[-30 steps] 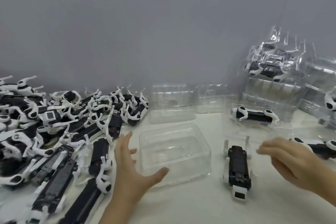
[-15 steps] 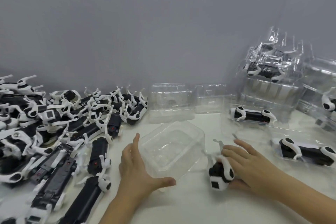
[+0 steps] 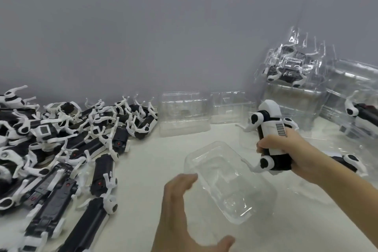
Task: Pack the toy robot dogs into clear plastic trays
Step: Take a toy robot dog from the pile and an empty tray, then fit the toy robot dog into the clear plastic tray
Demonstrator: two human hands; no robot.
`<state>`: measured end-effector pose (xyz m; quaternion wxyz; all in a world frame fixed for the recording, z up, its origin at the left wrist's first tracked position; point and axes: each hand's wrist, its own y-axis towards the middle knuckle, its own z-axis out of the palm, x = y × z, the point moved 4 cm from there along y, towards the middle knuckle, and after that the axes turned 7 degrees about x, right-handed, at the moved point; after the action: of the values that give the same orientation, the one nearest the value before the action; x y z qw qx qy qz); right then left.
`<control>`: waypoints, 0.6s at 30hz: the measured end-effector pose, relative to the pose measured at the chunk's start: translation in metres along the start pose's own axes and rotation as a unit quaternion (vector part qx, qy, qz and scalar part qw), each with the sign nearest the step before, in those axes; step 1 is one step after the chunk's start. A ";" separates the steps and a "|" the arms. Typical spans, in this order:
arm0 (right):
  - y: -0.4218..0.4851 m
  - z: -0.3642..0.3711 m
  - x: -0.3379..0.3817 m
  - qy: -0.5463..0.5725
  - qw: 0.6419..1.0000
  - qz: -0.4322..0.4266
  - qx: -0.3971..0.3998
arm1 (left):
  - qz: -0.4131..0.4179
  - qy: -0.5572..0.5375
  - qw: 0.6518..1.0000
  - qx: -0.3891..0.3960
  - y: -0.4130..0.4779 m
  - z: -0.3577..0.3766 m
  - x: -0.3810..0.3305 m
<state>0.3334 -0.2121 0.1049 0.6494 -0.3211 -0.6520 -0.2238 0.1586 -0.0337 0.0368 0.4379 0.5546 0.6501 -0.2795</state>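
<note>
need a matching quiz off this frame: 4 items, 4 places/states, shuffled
Things
1. toy dog
2. clear tray
3. loose dogs
4. packed trays

Places or states
A. heaped on the left of the table
B. stacked at the right, by the wall
C. held in the right hand, off the table
D. empty, beside the left hand

Pairs: 1-C, 2-D, 3-A, 4-B

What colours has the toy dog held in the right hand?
The toy dog in the right hand is black and white; head view.
</note>
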 end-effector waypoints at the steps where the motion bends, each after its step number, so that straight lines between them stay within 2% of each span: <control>1: 0.000 -0.002 0.003 -0.011 1.000 0.009 0.013 | 0.069 0.054 0.996 -0.027 0.006 -0.002 0.002; 2: 0.001 -0.002 0.007 -0.023 0.999 0.019 0.021 | 0.087 0.056 0.995 0.006 0.010 0.000 0.004; 3: 0.002 -0.002 0.009 -0.034 0.999 0.024 0.022 | 0.066 0.028 0.996 0.050 0.022 -0.004 0.009; 5: 0.003 0.003 0.015 -0.057 0.998 0.021 0.016 | 0.054 0.006 0.995 0.081 0.042 -0.006 0.018; 12: 0.005 0.004 0.021 -0.047 0.996 -0.075 -0.024 | 0.058 0.091 0.991 -0.085 0.022 0.011 0.031; 14: 0.005 0.001 0.019 -0.069 0.992 -0.092 -0.045 | 0.069 0.091 0.989 -0.098 0.019 0.006 0.027; 18: 0.005 -0.012 0.012 -0.083 0.982 -0.114 -0.129 | 0.035 0.039 0.995 -0.080 0.031 0.011 -0.001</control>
<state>0.3463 -0.2156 0.1172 0.5161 -0.3430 -0.7020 -0.3511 0.1916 -0.0365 0.0362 0.4645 0.5510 0.6670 -0.1892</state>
